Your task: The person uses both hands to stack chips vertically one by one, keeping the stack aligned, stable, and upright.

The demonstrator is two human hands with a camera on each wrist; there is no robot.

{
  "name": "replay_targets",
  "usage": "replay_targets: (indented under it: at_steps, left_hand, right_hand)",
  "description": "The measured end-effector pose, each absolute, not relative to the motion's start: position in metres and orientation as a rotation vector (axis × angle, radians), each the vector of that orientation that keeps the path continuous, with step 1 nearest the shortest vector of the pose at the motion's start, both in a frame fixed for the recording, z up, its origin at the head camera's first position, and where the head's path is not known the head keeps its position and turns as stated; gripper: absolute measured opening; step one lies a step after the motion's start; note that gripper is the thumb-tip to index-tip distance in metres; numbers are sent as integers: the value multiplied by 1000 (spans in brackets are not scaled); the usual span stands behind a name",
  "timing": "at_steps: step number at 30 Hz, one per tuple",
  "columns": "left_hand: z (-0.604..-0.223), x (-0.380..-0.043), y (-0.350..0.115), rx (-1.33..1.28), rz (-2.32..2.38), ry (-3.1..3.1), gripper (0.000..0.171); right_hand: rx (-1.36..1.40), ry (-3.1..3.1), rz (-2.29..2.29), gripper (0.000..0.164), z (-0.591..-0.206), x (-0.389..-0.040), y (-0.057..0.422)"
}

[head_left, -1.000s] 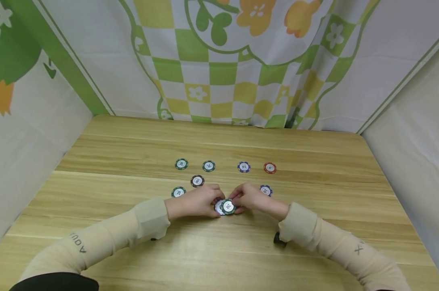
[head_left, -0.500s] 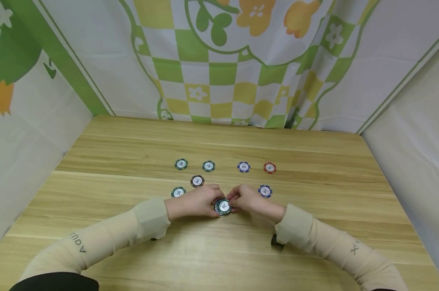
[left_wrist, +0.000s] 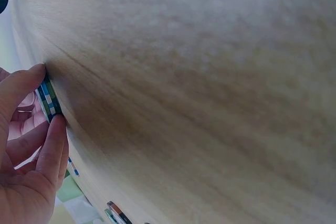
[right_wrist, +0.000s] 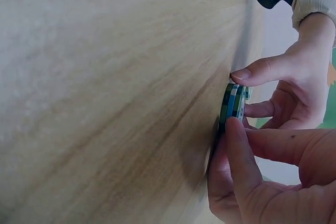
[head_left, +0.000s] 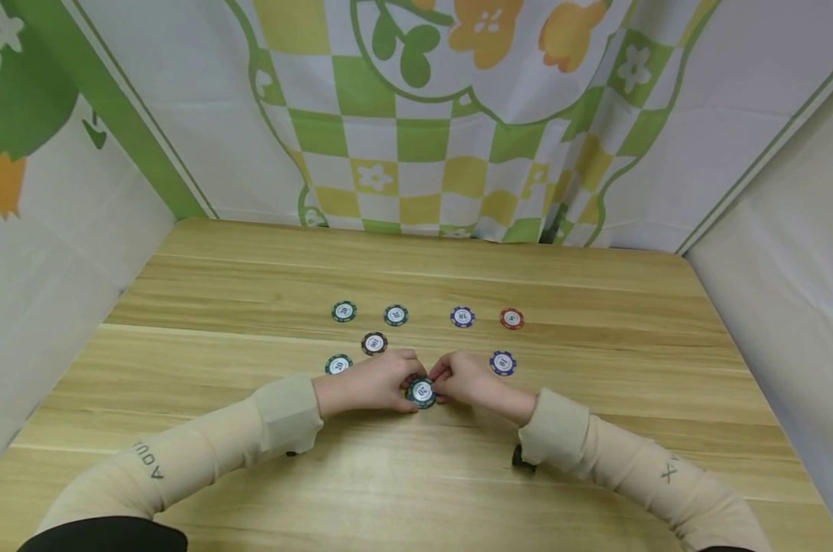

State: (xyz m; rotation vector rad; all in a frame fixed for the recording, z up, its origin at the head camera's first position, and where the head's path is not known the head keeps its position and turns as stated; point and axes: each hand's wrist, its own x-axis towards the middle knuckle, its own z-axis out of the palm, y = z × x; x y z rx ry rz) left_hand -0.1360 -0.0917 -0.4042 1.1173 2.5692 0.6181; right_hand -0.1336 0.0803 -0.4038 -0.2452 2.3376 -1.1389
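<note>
A small stack of poker chips (head_left: pixel 422 392), topped by a green chip marked 20, sits on the table between both hands. My left hand (head_left: pixel 375 381) grips it from the left, thumb at the near edge and fingers at the far edge. From the right, my right hand (head_left: pixel 468 378) pinches the stack's edge with curled fingers. In the left wrist view the chips (left_wrist: pixel 50 99) show their banded edges between thumb and finger. The right wrist view shows the stack (right_wrist: pixel 233 103) lying flat, with the right thumb against its edge. Exactly how many chips it has is hard to tell.
Beyond the hands lie single chips: green (head_left: pixel 344 311), another green (head_left: pixel 396 315), blue (head_left: pixel 462 317), red (head_left: pixel 511 318) and a dark 100 chip (head_left: pixel 374 343). A blue chip (head_left: pixel 503 363) is near my right hand; a green one (head_left: pixel 338 364) is partly behind my left wrist.
The green 20 chip has moved left onto the stack and now lines up with the chips below. My right hand shifted slightly left with it; the left hand stayed still.
</note>
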Motion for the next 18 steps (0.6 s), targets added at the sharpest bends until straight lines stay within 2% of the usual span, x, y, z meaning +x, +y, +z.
replay_targets:
  at_steps: [18]
  left_hand:
    - [-405,-137,-92,1137,626,2571,38]
  right_hand:
    - [-500,2551,-870,10,-397,-131,82]
